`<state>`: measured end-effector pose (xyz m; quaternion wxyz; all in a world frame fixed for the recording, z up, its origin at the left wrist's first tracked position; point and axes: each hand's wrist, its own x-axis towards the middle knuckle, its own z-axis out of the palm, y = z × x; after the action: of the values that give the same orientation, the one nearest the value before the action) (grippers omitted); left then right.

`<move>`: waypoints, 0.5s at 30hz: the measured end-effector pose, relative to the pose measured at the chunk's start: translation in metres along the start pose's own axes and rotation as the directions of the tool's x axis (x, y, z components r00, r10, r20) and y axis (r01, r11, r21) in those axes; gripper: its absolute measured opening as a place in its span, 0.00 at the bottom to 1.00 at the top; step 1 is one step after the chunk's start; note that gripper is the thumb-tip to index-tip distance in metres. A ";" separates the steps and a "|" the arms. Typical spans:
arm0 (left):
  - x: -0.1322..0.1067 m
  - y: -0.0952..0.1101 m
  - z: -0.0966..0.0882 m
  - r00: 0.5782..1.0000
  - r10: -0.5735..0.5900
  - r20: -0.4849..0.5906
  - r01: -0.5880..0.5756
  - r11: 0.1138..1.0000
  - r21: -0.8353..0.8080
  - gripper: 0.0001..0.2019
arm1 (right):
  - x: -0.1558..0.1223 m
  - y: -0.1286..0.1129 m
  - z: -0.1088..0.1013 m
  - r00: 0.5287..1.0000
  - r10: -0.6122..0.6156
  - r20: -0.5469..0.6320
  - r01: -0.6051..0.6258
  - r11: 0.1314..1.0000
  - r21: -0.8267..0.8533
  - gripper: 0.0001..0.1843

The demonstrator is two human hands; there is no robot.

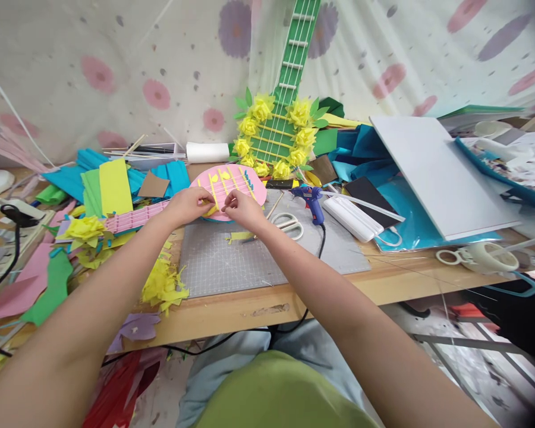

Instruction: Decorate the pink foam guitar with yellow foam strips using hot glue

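Observation:
A pink paper guitar (245,184) with yellow strips across its round body lies on the grey cutting mat (258,255), its neck reaching left. My left hand (191,205) and my right hand (243,209) meet at the body's near edge. Both pinch a small yellow paper piece (213,208) between their fingertips. A loose yellow strip (238,236) lies on the mat just below my right hand.
White-handled scissors (289,224) and a blue glue gun (311,199) lie right of my hands. A green guitar with yellow flowers (276,134) leans at the back. Paper sheets (111,184), yellow scraps (163,285), a white board (441,172) and a tape dispenser (485,258) crowd the wooden table (383,279).

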<state>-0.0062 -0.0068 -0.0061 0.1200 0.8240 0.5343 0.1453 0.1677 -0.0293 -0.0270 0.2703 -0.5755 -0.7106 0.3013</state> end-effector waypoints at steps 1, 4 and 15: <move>0.000 0.000 0.000 1.000 0.002 -0.001 -0.002 1.000 0.000 0.12 | -0.002 0.002 -0.001 0.999 -0.045 0.013 0.045 0.998 -0.049 0.07; 0.001 -0.001 0.000 1.000 0.003 -0.004 -0.003 1.000 0.008 0.12 | -0.009 0.007 0.000 0.964 -0.255 0.078 0.266 0.935 -0.235 0.11; 0.005 -0.009 0.002 0.999 -0.029 -0.015 0.029 1.000 -0.004 0.11 | -0.008 0.014 0.005 0.863 -0.450 0.228 0.504 0.744 -0.439 0.21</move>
<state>-0.0112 0.0012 -0.0103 0.1198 0.8149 0.5467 0.1509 0.1746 -0.0354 -0.0415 0.1469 -0.4063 -0.8995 0.0647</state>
